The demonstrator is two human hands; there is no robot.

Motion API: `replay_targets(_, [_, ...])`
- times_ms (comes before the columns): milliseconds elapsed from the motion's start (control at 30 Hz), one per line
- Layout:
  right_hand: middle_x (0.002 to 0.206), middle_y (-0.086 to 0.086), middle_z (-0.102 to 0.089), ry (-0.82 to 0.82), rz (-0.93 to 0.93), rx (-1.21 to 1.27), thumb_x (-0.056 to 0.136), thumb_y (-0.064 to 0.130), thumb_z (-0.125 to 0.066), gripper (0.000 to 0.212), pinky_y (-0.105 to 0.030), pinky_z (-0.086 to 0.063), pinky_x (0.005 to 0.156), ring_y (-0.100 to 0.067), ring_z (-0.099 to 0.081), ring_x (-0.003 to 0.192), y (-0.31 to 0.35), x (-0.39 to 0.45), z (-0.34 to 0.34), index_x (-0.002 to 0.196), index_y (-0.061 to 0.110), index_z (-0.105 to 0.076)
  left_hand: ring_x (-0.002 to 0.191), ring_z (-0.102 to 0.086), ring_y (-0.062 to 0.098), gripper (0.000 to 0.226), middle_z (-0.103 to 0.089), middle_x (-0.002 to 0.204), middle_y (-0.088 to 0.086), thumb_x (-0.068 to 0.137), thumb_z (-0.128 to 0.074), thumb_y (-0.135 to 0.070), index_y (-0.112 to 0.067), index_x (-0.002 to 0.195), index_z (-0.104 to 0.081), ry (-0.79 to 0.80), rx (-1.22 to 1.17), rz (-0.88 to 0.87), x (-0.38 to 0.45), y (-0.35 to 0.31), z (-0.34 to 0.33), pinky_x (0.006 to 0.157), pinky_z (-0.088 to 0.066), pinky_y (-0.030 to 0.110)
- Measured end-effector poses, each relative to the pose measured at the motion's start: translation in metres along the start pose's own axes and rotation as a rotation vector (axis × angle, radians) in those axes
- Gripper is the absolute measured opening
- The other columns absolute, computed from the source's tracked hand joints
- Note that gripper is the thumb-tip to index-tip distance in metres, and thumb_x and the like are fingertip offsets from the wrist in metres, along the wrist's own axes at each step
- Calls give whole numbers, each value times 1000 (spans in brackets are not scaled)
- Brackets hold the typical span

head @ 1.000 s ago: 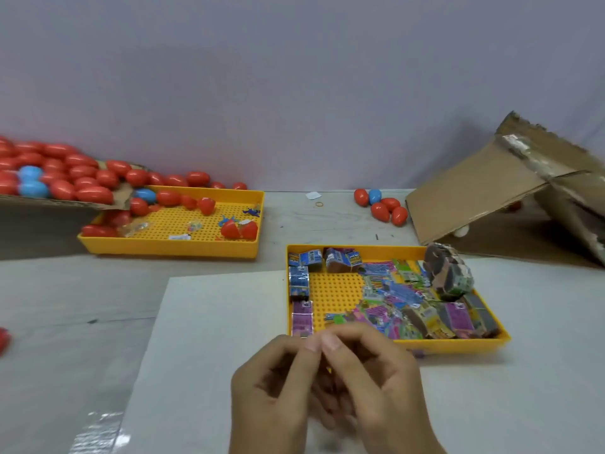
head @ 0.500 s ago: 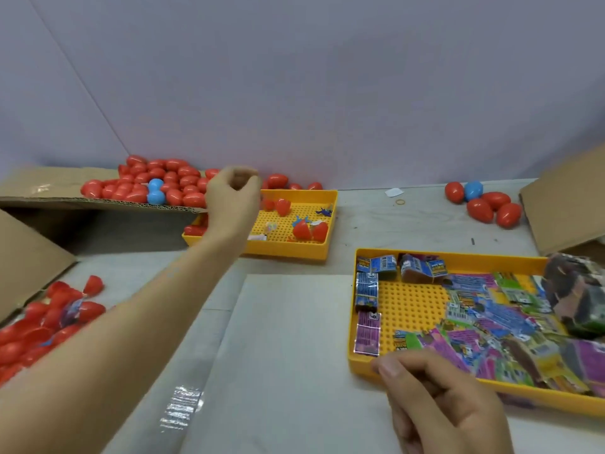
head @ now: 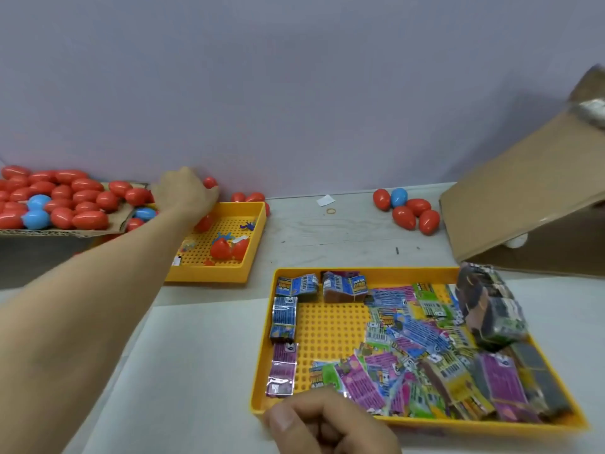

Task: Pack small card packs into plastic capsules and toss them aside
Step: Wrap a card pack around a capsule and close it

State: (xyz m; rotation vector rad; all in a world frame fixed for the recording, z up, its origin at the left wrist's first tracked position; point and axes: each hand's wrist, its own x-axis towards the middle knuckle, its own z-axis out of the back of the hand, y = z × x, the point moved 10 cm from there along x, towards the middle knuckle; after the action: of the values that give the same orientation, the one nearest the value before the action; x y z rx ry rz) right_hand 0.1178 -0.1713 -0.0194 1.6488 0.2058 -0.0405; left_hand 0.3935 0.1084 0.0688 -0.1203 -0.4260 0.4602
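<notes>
My left hand (head: 183, 194) reaches far out to the back left, over the rear rim of a yellow tray of capsule halves (head: 253, 244). Its fingers are hidden behind the hand, next to a red capsule (head: 209, 182). A heap of red and blue capsules (head: 65, 201) lies on cardboard just left of it. My right hand (head: 327, 424) sits low at the front edge of the yellow card tray (head: 330, 326), fingers curled under; anything in it is hidden. Colourful card packs (head: 425, 362) fill the tray's right side.
A few red capsules and one blue one (head: 407, 209) lie at the back right beside a tilted cardboard flap (head: 523, 191). A wrapped bundle of packs (head: 487, 309) leans in the card tray's right corner. A white sheet (head: 183, 371) covers the near table.
Both hands were together in front of me a second ago. My left arm has since stretched out to the capsule pile and reached further back; my right hand stayed by the card tray's front edge.
</notes>
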Motion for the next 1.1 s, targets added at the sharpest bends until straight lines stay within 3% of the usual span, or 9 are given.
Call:
replay_targets(67, [45,4,-50,13,0,35,70,40,-82,15,-11,-31,46,-2,-40,41,-2,-1,-1,58,37,-73,80,-65,39,39,-67,77,23,86,-66,-39,-2,77,-68,-67,-215,-94,-10,-12,19,76,-53,43])
replay_targets(167, [44,2,-49,4,22,92,62,43,-79,14,-13,-30,45,-3,-36,42,5,-3,-1,60,30,-74,65,-60,20,23,-68,72,13,81,-76,-28,-7,76,-68,-60,-609,-263,-47,-32,54,62,-50,31])
replay_targets(267, [42,1,-46,-20,83,141,53,48,-73,28,-17,-27,42,-8,-34,41,12,-4,1,62,22,-73,65,-65,10,28,-69,78,2,75,-84,-16,-17,72,-56,2,-873,-404,-110,-42,93,60,-54,17])
replay_targets(433, [41,2,-44,26,157,163,68,41,-70,32,-15,-28,38,-7,-35,36,24,-10,3,71,10,-70,73,-68,16,30,-72,88,0,68,-83,-26,-17,89,-64,272,-1131,-560,-243,-42,113,60,-55,24])
replay_targets(533, [43,-8,-38,29,149,276,80,31,-61,35,-16,-23,35,-10,-29,34,24,-11,8,61,1,-58,72,-67,24,33,-74,91,3,67,-84,-30,-24,97,-74,328,-1263,-443,-296,-25,112,62,-55,27])
replay_targets(633, [44,-8,-38,-6,114,366,82,39,-56,39,-16,-21,34,-12,-26,34,22,-14,14,61,7,-64,69,-65,19,36,-75,90,2,61,-85,-33,-32,96,-77,343,-1367,-284,-319,-10,106,65,-55,22])
replay_targets(800, [46,-10,-38,-23,143,95,81,61,-61,66,-17,-28,36,-12,-31,35,31,-25,33,59,0,-52,68,-61,14,39,-72,89,-2,62,-88,-25,-31,99,-77,462,-1379,-273,-341,-20,102,65,-52,19])
replay_targets(933, [47,-8,-50,39,32,-69,76,57,-68,51,-15,-27,33,-13,-38,32,26,-28,36,57,11,-62,66,-60,10,39,-72,83,-4,62,-87,-22,-32,98,-77,517,-1382,-238,-348,-20,97,64,-51,19])
replay_targets(1100, [55,-14,-61,115,-33,1,74,49,-69,41,-15,-32,30,-19,-54,35,19,-30,28,63,10,-72,65,-64,12,46,-73,82,5,58,-89,-21,-33,100,-76,520,-1452,-117,-351,-12,86,66,-54,20])
